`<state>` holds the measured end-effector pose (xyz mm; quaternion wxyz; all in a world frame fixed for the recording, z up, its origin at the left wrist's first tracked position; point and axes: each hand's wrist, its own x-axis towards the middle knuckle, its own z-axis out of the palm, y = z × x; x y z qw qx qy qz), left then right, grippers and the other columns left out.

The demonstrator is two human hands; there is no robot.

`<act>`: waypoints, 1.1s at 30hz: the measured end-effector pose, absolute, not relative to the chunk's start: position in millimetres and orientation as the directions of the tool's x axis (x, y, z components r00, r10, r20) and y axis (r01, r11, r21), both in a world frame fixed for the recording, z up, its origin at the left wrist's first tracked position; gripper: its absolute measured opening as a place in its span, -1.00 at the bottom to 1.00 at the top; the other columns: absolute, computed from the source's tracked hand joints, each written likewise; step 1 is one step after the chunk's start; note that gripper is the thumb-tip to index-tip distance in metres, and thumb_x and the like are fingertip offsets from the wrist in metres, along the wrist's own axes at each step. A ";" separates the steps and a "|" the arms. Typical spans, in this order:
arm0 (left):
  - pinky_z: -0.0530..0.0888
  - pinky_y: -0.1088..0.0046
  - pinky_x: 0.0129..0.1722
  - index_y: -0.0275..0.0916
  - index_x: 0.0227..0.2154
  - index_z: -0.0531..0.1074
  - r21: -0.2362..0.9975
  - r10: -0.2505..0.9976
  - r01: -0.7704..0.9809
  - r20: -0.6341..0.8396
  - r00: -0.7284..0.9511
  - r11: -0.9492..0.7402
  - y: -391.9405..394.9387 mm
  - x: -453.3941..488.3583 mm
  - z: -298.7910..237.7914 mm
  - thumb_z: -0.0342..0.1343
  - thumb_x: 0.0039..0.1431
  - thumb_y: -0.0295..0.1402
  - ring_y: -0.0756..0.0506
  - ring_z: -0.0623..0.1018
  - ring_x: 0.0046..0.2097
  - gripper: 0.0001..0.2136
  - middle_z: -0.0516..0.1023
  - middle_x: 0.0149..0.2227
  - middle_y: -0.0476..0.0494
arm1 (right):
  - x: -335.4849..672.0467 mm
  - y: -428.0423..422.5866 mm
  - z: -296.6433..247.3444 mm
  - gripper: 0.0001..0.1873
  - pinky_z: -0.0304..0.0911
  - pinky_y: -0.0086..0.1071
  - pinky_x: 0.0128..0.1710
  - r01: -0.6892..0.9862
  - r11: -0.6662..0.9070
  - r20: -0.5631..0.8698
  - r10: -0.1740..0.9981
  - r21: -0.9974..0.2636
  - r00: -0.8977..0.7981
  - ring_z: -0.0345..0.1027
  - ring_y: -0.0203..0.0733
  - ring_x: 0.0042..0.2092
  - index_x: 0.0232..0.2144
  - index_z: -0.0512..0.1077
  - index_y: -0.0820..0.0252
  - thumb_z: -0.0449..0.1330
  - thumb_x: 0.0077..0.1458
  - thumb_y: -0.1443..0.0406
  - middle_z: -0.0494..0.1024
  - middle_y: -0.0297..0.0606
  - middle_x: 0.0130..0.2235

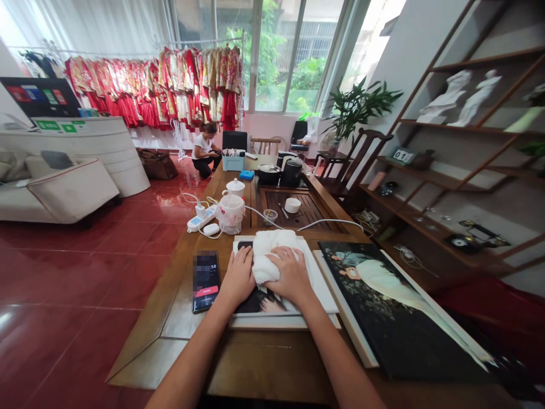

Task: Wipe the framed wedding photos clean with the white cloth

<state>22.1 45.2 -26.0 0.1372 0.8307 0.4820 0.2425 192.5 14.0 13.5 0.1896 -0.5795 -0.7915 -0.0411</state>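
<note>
A white cloth (272,241), fluffy and bunched up, lies on a framed photo print (251,302) near the front of the table. My right hand (290,271) grips the cloth from above, its fingers spread over the near right side. Beside it, my left hand (238,278) rests on the left part of the print with fingers stretched forward, holding nothing. The print has a pale border and a dark picture, largely covered by the cloth and both hands. Another pale panel edge shows under it. A phone (205,282) with a lit screen lies left of my left hand.
A second photo panel (395,295) lies at the right on the wooden table (179,324). Beyond the print stand a white container (231,216), a power strip (202,218), a cable and a tea tray (306,213). A person (206,149) squats at the far left.
</note>
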 end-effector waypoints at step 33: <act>-0.02 0.07 0.30 -0.35 0.20 0.16 0.462 0.868 0.736 0.292 0.401 -0.496 45.5 24.8 -25.7 -0.21 0.26 -0.45 -0.18 0.11 0.32 -0.55 0.19 0.26 -0.30 | 210.1 25.2 19.0 -0.48 -0.18 -0.04 0.09 0.940 0.301 0.357 0.906 -0.163 -0.228 0.14 0.08 0.05 -0.08 0.43 0.09 0.25 -0.14 0.08 0.42 -0.17 -0.01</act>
